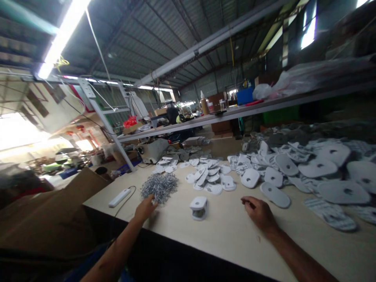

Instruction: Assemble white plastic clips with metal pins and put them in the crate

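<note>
My left hand (145, 208) is at the near edge of a heap of small shiny metal pieces (160, 187). Its fingers are bent together against the heap, and whatever is between them is too small to make out. To the right of it, a white plastic piece with a hole in its top (199, 201) stands alone on the pale tabletop (217, 239). My right hand (260, 214) rests low over the table, fingers curled in, with nothing visible in them. Just beyond it lies a flat white oval piece with a hole (275, 194).
Many similar white pieces (319, 167) cover the right side, with a smaller pile (207, 176) at the middle back. A white power strip (120, 197) with a cord lies left. A raised shelf (188, 126) with bottles crosses behind. Cardboard (55, 211) leans beside the table.
</note>
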### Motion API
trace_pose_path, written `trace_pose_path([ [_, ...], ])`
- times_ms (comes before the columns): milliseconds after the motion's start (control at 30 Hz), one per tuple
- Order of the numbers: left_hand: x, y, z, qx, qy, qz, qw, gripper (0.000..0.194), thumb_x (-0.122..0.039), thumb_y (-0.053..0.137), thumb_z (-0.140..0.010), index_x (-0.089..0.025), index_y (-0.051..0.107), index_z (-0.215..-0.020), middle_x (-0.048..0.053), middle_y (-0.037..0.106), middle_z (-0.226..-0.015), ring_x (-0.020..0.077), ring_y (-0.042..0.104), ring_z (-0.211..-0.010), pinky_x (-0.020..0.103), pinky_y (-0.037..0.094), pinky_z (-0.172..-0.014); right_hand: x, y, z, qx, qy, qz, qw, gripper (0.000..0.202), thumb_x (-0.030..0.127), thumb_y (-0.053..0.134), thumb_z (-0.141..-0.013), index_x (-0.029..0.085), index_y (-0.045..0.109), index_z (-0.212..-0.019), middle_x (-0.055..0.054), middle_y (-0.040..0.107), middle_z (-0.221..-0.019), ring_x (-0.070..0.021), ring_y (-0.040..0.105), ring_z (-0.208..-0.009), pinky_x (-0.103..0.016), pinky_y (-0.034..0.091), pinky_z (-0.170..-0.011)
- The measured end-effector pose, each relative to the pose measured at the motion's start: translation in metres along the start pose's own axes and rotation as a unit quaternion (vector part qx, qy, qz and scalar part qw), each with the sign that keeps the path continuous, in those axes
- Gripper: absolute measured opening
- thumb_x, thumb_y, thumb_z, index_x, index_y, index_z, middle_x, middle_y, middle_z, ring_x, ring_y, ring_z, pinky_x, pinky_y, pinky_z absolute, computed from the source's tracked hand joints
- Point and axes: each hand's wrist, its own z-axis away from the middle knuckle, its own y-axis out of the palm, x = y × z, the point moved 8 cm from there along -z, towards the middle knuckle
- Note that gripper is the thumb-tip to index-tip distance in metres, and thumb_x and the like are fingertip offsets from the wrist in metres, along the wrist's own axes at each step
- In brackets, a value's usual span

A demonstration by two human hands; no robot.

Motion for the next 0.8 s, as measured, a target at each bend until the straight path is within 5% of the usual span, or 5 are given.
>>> trace_pose_path([
  [200,0.015,0.010,0.015,-0.068,-0.029,0.156,0.985,0.035,-0.040,0.050,-0.103,-0.020,0.060,-0.130,0.006,0.078,-0.098,0.0216,0.075,-0.098,0.029,0.051,-0.085,-0.016,0.010,0.004,-0.017,0.013,0.000,1.000,0.031,0.043,0.055,-0.087,0.027,0.081,-0.094,-0.007,0.081,-0.094,-0.0309,0.079,-0.086,-0.044,0.067,-0.079],
  [500,0.041,0.057,0.034,-0.094,-0.098,0.297,0.945,0.033,-0.040,0.046,-0.103,-0.025,0.064,-0.125,0.004,0.080,-0.105,0.0212,0.076,-0.098,0.029,0.054,-0.082,-0.029,0.021,-0.002,-0.001,-0.022,0.060,0.998,0.025,0.047,0.063,-0.082,0.036,0.082,-0.095,-0.003,0.081,-0.099,-0.0361,0.079,-0.092,-0.050,0.069,-0.081],
  [667,0.049,0.070,0.039,-0.114,-0.095,0.335,0.931,0.033,-0.034,0.042,-0.101,-0.028,0.066,-0.123,0.004,0.080,-0.113,0.0214,0.076,-0.106,0.030,0.054,-0.090,0.005,0.043,-0.042,0.008,-0.065,0.072,0.995,0.028,0.045,0.061,-0.088,0.032,0.082,-0.102,-0.006,0.081,-0.104,-0.0343,0.078,-0.096,-0.049,0.067,-0.087],
  [800,0.059,0.082,0.038,-0.160,-0.079,0.387,0.905,0.035,-0.040,0.041,-0.098,-0.029,0.068,-0.116,0.006,0.079,-0.125,0.0249,0.074,-0.118,0.036,0.056,-0.101,0.053,0.082,-0.083,0.071,-0.093,0.086,0.989,0.033,0.045,0.056,-0.093,0.030,0.082,-0.107,-0.008,0.080,-0.109,-0.0326,0.077,-0.099,-0.046,0.065,-0.087],
])
